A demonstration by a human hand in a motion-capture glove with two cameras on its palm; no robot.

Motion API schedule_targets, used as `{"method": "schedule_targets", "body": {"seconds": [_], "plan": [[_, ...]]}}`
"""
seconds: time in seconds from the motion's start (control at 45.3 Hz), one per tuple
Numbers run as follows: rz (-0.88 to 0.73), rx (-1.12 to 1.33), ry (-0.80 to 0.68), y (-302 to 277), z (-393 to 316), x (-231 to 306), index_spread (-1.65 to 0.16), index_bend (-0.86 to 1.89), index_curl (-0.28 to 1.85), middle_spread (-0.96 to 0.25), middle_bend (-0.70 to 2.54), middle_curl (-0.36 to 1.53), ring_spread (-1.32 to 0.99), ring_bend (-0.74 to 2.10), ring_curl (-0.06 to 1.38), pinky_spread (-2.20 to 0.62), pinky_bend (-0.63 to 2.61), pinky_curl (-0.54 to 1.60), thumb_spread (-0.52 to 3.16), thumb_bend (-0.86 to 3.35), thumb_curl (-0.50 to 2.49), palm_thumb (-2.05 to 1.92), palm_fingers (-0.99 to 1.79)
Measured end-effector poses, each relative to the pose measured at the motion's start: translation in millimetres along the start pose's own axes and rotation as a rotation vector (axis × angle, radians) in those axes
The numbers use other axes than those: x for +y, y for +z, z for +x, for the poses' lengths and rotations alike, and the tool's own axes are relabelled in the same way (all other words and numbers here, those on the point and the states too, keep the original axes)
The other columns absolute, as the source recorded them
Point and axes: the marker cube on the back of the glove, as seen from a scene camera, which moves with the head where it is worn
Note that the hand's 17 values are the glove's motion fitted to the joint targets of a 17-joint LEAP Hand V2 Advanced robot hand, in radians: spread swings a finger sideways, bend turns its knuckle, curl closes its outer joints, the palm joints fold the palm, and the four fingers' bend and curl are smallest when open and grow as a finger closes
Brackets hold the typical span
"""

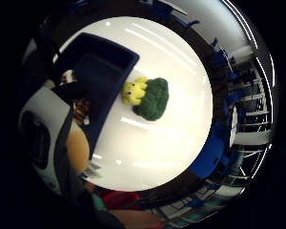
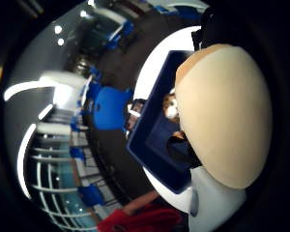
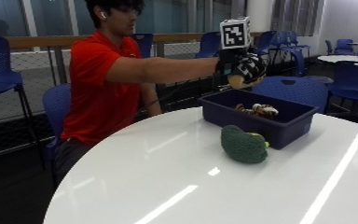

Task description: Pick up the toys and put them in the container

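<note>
Outside view: round white surface [image 3: 185,177], glossy, with wide bare room from centre toward 6 and 9 o'clock. Blue bin [image 3: 259,119] sits near the far edge at about 1 o'clock; a striped plush [image 3: 258,110] lies inside. Green broccoli toy [image 3: 244,144] rests on the surface touching the bin's near wall. The hand [image 3: 244,67] is raised above the bin's far rim, fingers curled round a tan ball [image 3: 236,80]. Blue chairs, railing and more tables fill the room behind.

Little finger side palm view: broccoli toy [image 1: 151,98], yellow face against the bin [image 1: 102,76]; bare surface [image 1: 162,143] beyond it to the rim.

Thumb side palm view: tan ball [image 2: 224,113] fills the view close to the palm, bin [image 2: 159,140] beneath.

No legible writing.
</note>
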Motion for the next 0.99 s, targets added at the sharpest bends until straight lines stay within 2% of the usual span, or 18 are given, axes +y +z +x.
{"method": "schedule_targets", "body": {"seconds": [0.176,0.243,0.309,0.331,0.353,0.397,0.463,0.596,0.728,0.993], "plan": [[-0.036,0.054,-0.113,24.4,-30.2,0.3,-0.42,0.17,0.36,-0.50,0.46,0.61,-0.56,0.90,0.54,-0.44,1.09,0.45,0.63,0.07,0.84,0.68,0.89],[-0.094,0.072,-0.141,31.9,-30.6,4.1,-0.43,0.14,0.36,-0.51,0.44,0.62,-0.56,0.89,0.55,-0.44,1.11,0.45,0.63,0.06,0.85,0.67,0.86],[-0.190,0.091,-0.148,36.7,-30.9,10.3,-0.42,0.06,0.33,-0.47,0.35,0.60,-0.54,0.89,0.55,-0.44,1.16,0.46,0.78,-0.04,0.81,0.51,0.67],[-0.213,0.089,-0.152,37.2,-31.4,12.5,-0.41,0.09,0.33,-0.42,0.26,0.57,-0.50,0.79,0.53,-0.37,1.09,0.45,0.85,-0.07,0.77,0.44,0.28],[-0.229,0.075,-0.153,36.9,-32.4,14.4,-0.41,0.13,0.37,-0.42,0.29,0.60,-0.49,0.87,0.58,-0.38,1.15,0.49,0.88,-0.05,0.76,0.44,0.40],[-0.237,0.030,-0.143,34.3,-33.3,17.5,-0.39,0.07,0.34,-0.34,0.22,0.57,-0.39,0.67,0.52,-0.27,1.13,0.49,0.93,-0.11,0.70,0.31,-0.08],[-0.204,-0.033,-0.127,27.5,-27.3,21.1,-0.36,0.08,0.31,-0.27,0.21,0.55,-0.28,0.53,0.48,-0.18,1.11,0.46,0.98,-0.12,0.63,0.17,-0.23],[-0.131,0.055,-0.125,17.2,13.0,27.3,-0.34,0.12,0.28,-0.17,0.16,0.50,-0.15,0.33,0.37,-0.05,1.01,0.39,0.99,-0.10,0.52,-0.05,-0.22],[-0.142,0.073,0.045,11.7,63.4,40.2,-0.34,0.15,0.28,-0.12,0.15,0.46,-0.08,0.26,0.34,0.02,0.93,0.35,0.99,-0.09,0.45,-0.09,-0.18],[-0.136,0.064,0.192,22.9,183.4,103.0,-0.34,0.14,0.27,-0.08,0.14,0.40,-0.02,0.19,0.32,0.07,0.85,0.32,1.00,-0.08,0.35,-0.10,-0.18]]}}
